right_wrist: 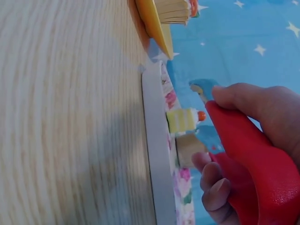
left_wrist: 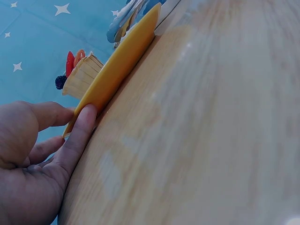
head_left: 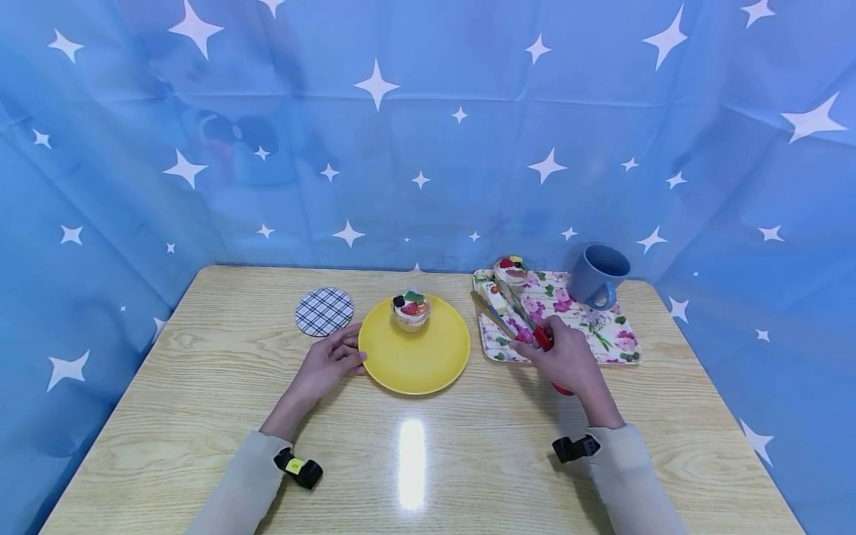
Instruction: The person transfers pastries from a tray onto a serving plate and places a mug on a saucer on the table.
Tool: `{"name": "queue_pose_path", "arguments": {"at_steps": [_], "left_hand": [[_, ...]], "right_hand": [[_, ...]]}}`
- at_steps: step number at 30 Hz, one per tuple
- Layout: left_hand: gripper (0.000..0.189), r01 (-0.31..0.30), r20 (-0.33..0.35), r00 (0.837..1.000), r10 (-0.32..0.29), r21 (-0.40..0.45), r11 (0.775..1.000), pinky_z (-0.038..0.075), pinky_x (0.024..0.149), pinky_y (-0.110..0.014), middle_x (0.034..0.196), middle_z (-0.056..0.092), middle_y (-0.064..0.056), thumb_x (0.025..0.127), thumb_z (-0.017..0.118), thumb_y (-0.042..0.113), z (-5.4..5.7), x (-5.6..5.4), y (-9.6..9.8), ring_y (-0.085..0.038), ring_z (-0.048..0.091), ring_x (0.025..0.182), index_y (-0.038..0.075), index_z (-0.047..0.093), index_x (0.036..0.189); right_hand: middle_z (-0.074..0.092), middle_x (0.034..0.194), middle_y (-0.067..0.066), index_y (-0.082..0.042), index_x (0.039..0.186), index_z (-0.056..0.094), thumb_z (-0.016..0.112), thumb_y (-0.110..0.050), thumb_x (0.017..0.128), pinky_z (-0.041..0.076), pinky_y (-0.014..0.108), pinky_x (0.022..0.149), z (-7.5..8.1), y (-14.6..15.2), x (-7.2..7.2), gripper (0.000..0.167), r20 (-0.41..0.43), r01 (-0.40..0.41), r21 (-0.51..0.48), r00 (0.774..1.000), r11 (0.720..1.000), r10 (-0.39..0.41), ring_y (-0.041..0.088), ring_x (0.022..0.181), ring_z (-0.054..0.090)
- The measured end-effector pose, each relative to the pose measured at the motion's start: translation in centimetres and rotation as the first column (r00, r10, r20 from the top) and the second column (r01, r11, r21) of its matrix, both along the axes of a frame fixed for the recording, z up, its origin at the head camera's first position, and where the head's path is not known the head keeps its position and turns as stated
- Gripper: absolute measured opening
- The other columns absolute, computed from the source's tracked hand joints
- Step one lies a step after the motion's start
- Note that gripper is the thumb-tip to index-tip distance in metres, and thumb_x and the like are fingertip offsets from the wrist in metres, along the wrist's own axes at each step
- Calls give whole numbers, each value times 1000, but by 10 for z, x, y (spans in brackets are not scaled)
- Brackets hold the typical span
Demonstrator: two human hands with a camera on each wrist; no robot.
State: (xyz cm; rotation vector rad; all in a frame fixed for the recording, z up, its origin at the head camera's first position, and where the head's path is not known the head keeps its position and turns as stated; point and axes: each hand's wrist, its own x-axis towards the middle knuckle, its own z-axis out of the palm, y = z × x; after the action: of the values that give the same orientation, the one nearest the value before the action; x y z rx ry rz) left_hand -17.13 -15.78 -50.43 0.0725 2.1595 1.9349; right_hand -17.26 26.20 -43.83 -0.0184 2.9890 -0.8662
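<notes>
My left hand [head_left: 331,360] pinches the left rim of a yellow plate [head_left: 414,371], its thumb [left_wrist: 84,122] along the edge in the left wrist view. Near the back of that plate sits a toy tart [head_left: 411,316] topped with berries and a green leaf. Over a floral tray [head_left: 605,349], my right hand [head_left: 565,353] grips red-handled tongs [right_wrist: 243,154]. The spread arms of the tongs lie on both sides of a small striped cake slice [right_wrist: 182,120] with an orange topping. Just behind it on the tray stands a second fruit-topped tart [head_left: 511,269].
A blue-grey mug [head_left: 597,275] stands at the tray's back right corner. Left of the plate lies a round checked coaster [head_left: 324,312]. A blue star-patterned curtain [head_left: 428,148] hangs behind the wooden table [head_left: 321,461].
</notes>
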Motion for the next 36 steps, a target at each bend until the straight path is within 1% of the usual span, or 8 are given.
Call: {"name": "queue_pose_path", "arguments": {"at_steps": [5, 10, 13, 16, 19, 26, 30, 36], "left_hand": [[61, 4, 8, 1000, -4, 13, 1000, 67, 83, -29, 126, 57, -22, 98, 66, 3, 0, 0, 0, -12, 65, 95, 14, 46, 154], [61, 3, 10, 1000, -3, 15, 1000, 67, 83, -29, 125, 57, -19, 98, 65, 2, 1, -1, 0, -11, 65, 96, 14, 45, 154], [61, -6, 17, 1000, 5, 22, 1000, 67, 83, -29, 125, 58, -17, 98, 66, 2, 1, -1, 0, -11, 66, 96, 15, 46, 154], [61, -2, 15, 1000, 2, 21, 1000, 67, 84, -29, 125, 57, -18, 98, 65, 2, 0, -1, 0, -12, 65, 97, 15, 45, 154], [62, 3, 9, 1000, -3, 16, 1000, 66, 84, -29, 126, 57, -21, 98, 66, 3, 0, -1, 0, -13, 65, 98, 13, 45, 155], [61, 5, 12, 1000, -5, 20, 1000, 66, 84, -29, 127, 56, -21, 98, 66, 3, 0, -1, 0, -11, 65, 96, 14, 45, 154], [62, 9, 7, 1000, -9, 20, 1000, 66, 84, -29, 127, 56, -22, 98, 66, 3, 0, 0, 0, -11, 65, 96, 13, 45, 155], [62, 3, 3, 1000, -3, 9, 1000, 67, 83, -28, 126, 57, -19, 98, 66, 3, 1, -1, -1, -11, 65, 97, 14, 45, 155]], "right_hand": [[56, 83, 11, -2, 113, 56, 74, -53, 90, 38, 29, 55, -3, 0, -1, 59, -5, 0, -12, 1000, 1000, 0, 23, 69, 48], [56, 83, 11, -2, 112, 56, 74, -50, 91, 38, 29, 54, -6, 0, -1, 55, -4, -7, -8, 1000, 1000, 7, 22, 69, 48], [56, 83, 11, -2, 113, 55, 73, -50, 92, 38, 28, 54, -7, 1, -2, 55, 2, -14, -2, 1000, 1000, 14, 22, 68, 48], [56, 84, 12, -1, 113, 55, 73, -51, 93, 38, 28, 55, -9, 2, -2, 57, 5, -17, 4, 1000, 1000, 17, 22, 69, 48], [58, 87, 13, -1, 114, 54, 72, -51, 93, 39, 28, 55, -10, 4, -3, 58, 8, -19, 10, 1000, 1000, 19, 22, 72, 50], [62, 93, 15, -1, 115, 54, 72, -50, 93, 44, 26, 59, -12, 6, -4, 57, 12, -15, 23, 1000, 1000, 14, 23, 76, 54], [61, 89, 14, -2, 112, 55, 73, -50, 93, 43, 27, 57, -13, 6, -4, 54, 0, -26, 22, 1000, 999, 26, 22, 73, 53], [61, 85, 12, -2, 108, 56, 74, -44, 93, 41, 27, 56, -16, 6, -5, 48, -24, -41, 24, 999, 999, 42, 21, 70, 52]]}}
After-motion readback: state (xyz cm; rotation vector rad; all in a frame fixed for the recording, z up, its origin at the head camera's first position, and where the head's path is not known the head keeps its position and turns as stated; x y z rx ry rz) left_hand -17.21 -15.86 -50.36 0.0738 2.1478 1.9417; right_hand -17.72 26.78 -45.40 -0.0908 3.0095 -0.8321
